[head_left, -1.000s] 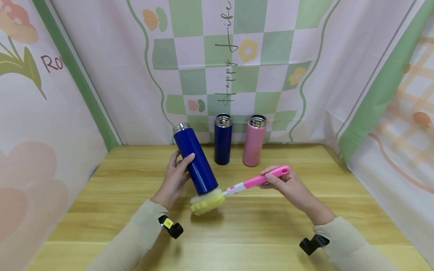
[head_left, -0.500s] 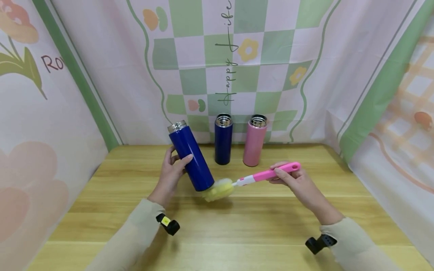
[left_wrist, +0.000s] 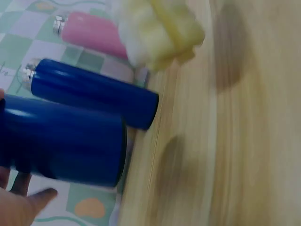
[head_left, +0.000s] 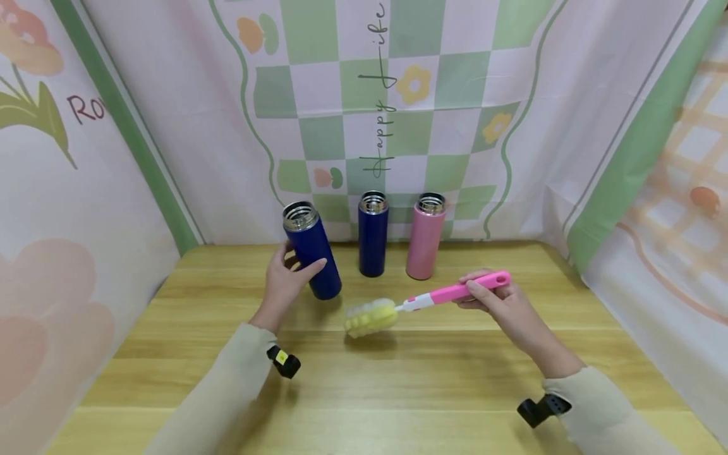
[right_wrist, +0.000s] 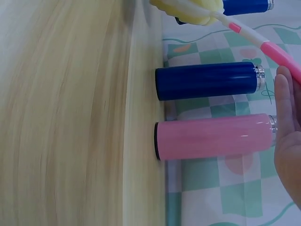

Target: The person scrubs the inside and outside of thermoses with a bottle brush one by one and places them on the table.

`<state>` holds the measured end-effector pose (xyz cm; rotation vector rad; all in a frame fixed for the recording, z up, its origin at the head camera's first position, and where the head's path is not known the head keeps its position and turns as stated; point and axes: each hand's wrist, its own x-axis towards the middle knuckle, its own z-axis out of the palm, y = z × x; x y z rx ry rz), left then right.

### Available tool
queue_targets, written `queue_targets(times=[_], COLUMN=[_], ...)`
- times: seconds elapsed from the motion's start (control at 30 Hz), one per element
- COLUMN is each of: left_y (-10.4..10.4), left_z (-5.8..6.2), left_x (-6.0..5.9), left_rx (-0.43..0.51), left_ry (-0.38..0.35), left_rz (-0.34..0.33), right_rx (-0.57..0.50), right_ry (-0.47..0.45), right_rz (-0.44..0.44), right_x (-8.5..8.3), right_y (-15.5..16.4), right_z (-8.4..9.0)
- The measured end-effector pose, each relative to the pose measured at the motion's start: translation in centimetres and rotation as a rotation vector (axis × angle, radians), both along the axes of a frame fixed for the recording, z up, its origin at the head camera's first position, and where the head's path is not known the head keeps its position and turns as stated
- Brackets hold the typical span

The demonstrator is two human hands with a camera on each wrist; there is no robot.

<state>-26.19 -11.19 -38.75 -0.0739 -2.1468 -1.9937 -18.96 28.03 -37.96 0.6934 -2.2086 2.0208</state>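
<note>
Tilted open blue flask (head_left: 311, 251), pink-handled sponge brush (head_left: 423, 301) aloft

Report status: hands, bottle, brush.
Left hand grips tilted blue bottle. Right hand holds sponge brush, sponge clear of bottle. Nothing between them.

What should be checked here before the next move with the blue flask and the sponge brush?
1. Left hand grips the glossy blue steel flask with fingers wrapped round its body: ok.
2. Flask mouth open, no lid: ok.
3. Flask standing flat on the wooden table: cannot tell; it leans slightly.
4. Right hand holds the pink plastic handle of the yellow sponge brush: ok.
5. Sponge head apart from the held flask: ok.
6. Dark blue flask and pink flask upright at the back, apart from both hands: ok.
</note>
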Motion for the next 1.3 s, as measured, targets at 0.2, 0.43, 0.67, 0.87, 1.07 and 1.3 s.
queue_targets(times=[0.2,0.43,0.67,0.87,1.07,1.3], left_y=[-0.3,-0.5,-0.6,-0.7,-1.0,-1.3], left_z=[-0.4,-0.8,-1.8,-2.8,-3.3,-3.5], left_x=[-1.2,-2.4,-3.5,-4.4,-5.1,-5.6], left_rx=[-0.045,-0.034,-0.01,-0.009,-0.007,-0.08], left_ry=[0.072,0.06,0.054,0.068,0.044,0.004], left_rz=[0.067,0.112,0.137,0.142,0.153,0.14], right_rx=[-0.006,-0.012,0.002,-0.006,-0.023,-0.023], right_ry=[0.009,0.008,0.027,0.005,-0.016,-0.022], right_rz=[-0.009,-0.011,-0.011,-0.014,-0.022,-0.019], right_x=[0.1,0.1,0.2,0.1,0.1,0.0], right_y=[0.4,0.6,0.5,0.5,0.6,0.5], right_z=[-0.3,-0.3,-0.2,-0.2,-0.2,-0.3])
